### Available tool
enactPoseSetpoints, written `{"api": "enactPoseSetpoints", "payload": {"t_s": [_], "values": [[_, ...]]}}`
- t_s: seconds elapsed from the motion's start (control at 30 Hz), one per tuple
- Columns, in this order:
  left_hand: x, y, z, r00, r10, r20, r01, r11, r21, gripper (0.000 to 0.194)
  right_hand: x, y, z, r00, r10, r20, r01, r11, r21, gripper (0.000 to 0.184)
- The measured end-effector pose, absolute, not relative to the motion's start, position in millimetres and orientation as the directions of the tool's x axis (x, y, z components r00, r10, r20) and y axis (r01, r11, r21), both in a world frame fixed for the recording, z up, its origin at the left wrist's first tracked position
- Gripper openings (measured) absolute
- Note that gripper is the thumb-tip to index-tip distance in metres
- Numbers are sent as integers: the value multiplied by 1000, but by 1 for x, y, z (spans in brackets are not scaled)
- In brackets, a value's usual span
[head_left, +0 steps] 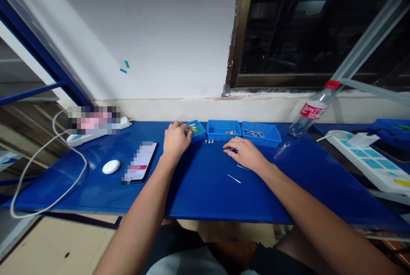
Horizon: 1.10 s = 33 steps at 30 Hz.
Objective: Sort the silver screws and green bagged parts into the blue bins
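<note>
My left hand (177, 138) is at the left blue bin (199, 135), which holds small green packets or pieces (194, 128). Its fingers curl over the bin's near-left side, and whatever they pinch is hidden. My right hand (245, 150) rests low over the table in front of the other two bins. The fingers are bent together around a small dark thing (235, 150), too small to name. Close by lie two thin metal pins, one (234, 178) fully in view and one (243, 167) beside the wrist. Several small silver pieces (209, 141) sit before the middle bin.
The middle blue bin (221, 136) and right blue bin (269, 139) hold small metal parts. A plastic bottle (310, 112) stands behind, to the right. A phone (142, 162) and a white round case (111, 167) lie left. Power strips (368, 155) flank the blue table (205, 200).
</note>
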State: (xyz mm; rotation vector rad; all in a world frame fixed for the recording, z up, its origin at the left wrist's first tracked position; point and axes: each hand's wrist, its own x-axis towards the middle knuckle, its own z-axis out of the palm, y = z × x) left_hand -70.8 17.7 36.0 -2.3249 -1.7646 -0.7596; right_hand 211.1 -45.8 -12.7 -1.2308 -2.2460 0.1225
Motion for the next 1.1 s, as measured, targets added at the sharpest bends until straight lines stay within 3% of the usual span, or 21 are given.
{"api": "enactPoseSetpoints", "payload": {"t_s": [0.2,0.33,0.43,0.53,0.63,0.77,0.97,1.1], "values": [[-68,15,37,139,868,478,938,-270,217,17,210,-44,-15,-431,775,461,672,617,-409,22],[-66,11,36,137,811,568,920,-317,230,14,207,-46,-12,-390,767,510,655,620,-432,20],[-56,3,36,211,719,663,873,-443,203,18,204,-47,-6,-279,794,539,659,567,-494,14],[-37,-9,34,430,628,649,692,-691,210,21,202,-48,-3,-114,828,549,605,496,-622,11],[-14,-21,24,579,580,573,488,-809,327,25,199,-47,-6,5,854,520,459,460,-760,12],[3,-26,11,591,636,496,380,-762,525,48,196,-46,-11,33,913,407,225,391,-893,17],[-1,-24,9,482,774,410,348,-599,721,23,196,-44,-10,13,890,455,266,436,-860,19],[-1,-22,6,418,826,378,241,-502,830,18,197,-44,-8,7,891,454,254,437,-863,19]]}}
